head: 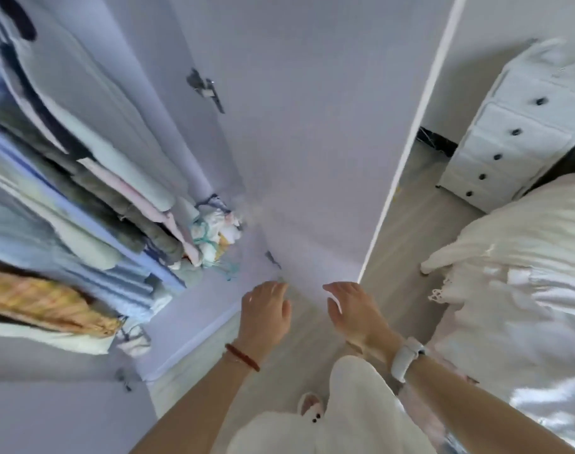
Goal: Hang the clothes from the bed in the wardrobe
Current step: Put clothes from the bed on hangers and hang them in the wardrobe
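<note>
The open wardrobe fills the left side, with several hung clothes (66, 198) packed in a row: pale green, grey, blue striped and an orange checked piece (40, 303). Its white door (296, 142) stands open in the middle of the view. The bed (515, 290) with white bedding lies at the right. My left hand (266, 312), a red bracelet on its wrist, hangs in front of me with relaxed fingers and holds nothing. My right hand (354, 312), with a white watch on the wrist, is likewise empty, fingers loosely spread. Both hands sit low, just below the door's bottom edge.
A white chest of drawers (508, 142) with dark knobs stands at the back right, beyond the door. A bundle of small fabric items (214, 234) hangs at the wardrobe's inner end. Pale wooden floor (407, 231) runs between door and bed. My white trousers and slipper show below.
</note>
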`<control>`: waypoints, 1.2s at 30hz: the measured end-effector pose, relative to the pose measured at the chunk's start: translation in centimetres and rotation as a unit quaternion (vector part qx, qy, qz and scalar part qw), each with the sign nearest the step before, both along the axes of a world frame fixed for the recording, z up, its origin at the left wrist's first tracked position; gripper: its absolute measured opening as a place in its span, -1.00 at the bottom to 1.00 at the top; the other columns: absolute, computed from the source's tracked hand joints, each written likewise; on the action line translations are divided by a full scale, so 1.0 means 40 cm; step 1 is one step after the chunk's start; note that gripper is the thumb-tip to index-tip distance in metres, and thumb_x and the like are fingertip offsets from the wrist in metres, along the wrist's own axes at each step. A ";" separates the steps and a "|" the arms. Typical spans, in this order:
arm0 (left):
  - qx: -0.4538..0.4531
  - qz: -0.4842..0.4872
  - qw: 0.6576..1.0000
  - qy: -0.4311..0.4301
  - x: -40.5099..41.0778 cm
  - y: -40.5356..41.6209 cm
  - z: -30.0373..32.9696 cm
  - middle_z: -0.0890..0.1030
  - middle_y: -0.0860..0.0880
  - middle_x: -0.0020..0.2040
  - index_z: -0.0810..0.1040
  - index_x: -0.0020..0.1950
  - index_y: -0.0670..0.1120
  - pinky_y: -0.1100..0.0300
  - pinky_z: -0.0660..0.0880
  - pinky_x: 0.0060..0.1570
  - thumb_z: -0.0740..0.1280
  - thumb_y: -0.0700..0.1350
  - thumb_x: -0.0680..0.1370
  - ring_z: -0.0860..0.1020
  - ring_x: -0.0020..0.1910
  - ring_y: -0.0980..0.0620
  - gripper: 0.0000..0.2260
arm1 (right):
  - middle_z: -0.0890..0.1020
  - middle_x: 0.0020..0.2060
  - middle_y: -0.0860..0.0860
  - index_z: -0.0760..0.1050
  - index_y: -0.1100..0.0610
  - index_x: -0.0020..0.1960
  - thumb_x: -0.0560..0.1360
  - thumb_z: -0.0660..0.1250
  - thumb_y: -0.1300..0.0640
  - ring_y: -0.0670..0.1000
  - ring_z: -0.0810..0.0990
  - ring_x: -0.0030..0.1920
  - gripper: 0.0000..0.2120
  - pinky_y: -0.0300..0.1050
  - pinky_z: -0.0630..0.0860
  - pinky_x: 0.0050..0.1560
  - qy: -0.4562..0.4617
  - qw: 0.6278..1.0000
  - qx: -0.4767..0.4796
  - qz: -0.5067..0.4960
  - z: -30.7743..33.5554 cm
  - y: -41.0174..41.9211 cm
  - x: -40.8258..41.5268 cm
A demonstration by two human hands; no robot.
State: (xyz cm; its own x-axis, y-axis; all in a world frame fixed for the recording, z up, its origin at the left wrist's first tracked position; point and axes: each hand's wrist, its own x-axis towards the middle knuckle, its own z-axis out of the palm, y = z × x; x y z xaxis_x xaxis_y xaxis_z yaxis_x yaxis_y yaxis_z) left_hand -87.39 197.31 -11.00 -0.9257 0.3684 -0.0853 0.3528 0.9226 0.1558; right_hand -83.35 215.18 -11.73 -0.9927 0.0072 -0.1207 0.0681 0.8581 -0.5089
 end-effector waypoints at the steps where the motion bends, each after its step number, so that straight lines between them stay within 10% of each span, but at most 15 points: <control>1: 0.011 0.031 0.999 0.017 -0.016 -0.047 0.020 0.39 0.05 0.35 0.30 0.40 0.00 0.18 0.25 0.24 0.07 -0.03 0.59 0.35 0.32 0.06 -0.63 | 0.49 0.27 -0.01 0.38 0.06 0.33 0.56 0.11 0.11 0.05 0.37 0.31 -0.65 -0.08 0.30 0.27 0.011 1.000 0.004 0.028 0.019 -0.038 -0.033; 13: 0.121 0.252 0.943 0.181 -0.316 -0.508 0.329 0.48 -0.08 0.26 0.45 0.28 -0.12 0.04 0.31 0.15 0.18 -0.15 0.55 0.41 0.23 -0.11 -0.70 | 0.48 0.25 0.10 0.40 0.13 0.31 0.57 0.11 0.17 0.11 0.41 0.27 -0.67 -0.05 0.31 0.30 0.102 0.977 -0.078 0.169 0.266 -0.485 -0.474; 20: 0.081 0.250 0.890 0.372 -0.578 -0.671 0.529 0.53 -0.14 0.21 0.57 0.13 -0.17 -0.06 0.27 0.16 0.30 -0.18 0.51 0.37 0.34 -0.14 -0.78 | 0.59 0.03 0.15 0.53 0.26 0.06 0.55 0.16 0.25 0.14 0.55 0.02 -0.80 -0.35 0.29 -0.11 0.195 0.946 -0.224 0.127 0.440 -0.720 -0.824; 29: -0.009 0.171 0.937 0.303 -0.776 -0.773 0.591 0.25 0.01 0.47 0.30 0.43 -0.01 -0.04 0.00 0.38 0.12 -0.03 0.59 0.02 0.50 -0.04 -0.61 | 0.49 -0.16 0.00 0.30 0.07 -0.04 0.52 0.26 0.01 0.03 0.50 -0.18 -0.82 -0.17 0.39 -0.18 0.189 0.938 -0.262 0.126 0.458 -0.886 -1.012; 36: -0.086 0.079 0.935 0.334 -0.820 -0.759 0.564 0.47 -0.03 0.34 0.48 0.31 0.01 -0.21 0.25 0.29 0.26 0.04 0.52 0.35 0.38 -0.09 -0.63 | 0.50 0.05 0.05 0.31 0.15 0.29 0.55 0.15 0.15 0.07 0.53 -0.07 -0.69 -0.08 0.42 -0.10 0.275 0.938 -0.197 0.073 0.475 -0.795 -1.066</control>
State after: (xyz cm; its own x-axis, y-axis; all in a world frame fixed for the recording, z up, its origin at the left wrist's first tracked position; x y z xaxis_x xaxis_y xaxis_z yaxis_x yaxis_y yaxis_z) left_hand -120.20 166.95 11.55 -0.8356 0.2571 0.4854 0.1760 0.9624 -0.2067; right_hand -126.01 183.37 7.27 -0.8922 -0.0705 0.4460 -0.4014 0.5764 -0.7118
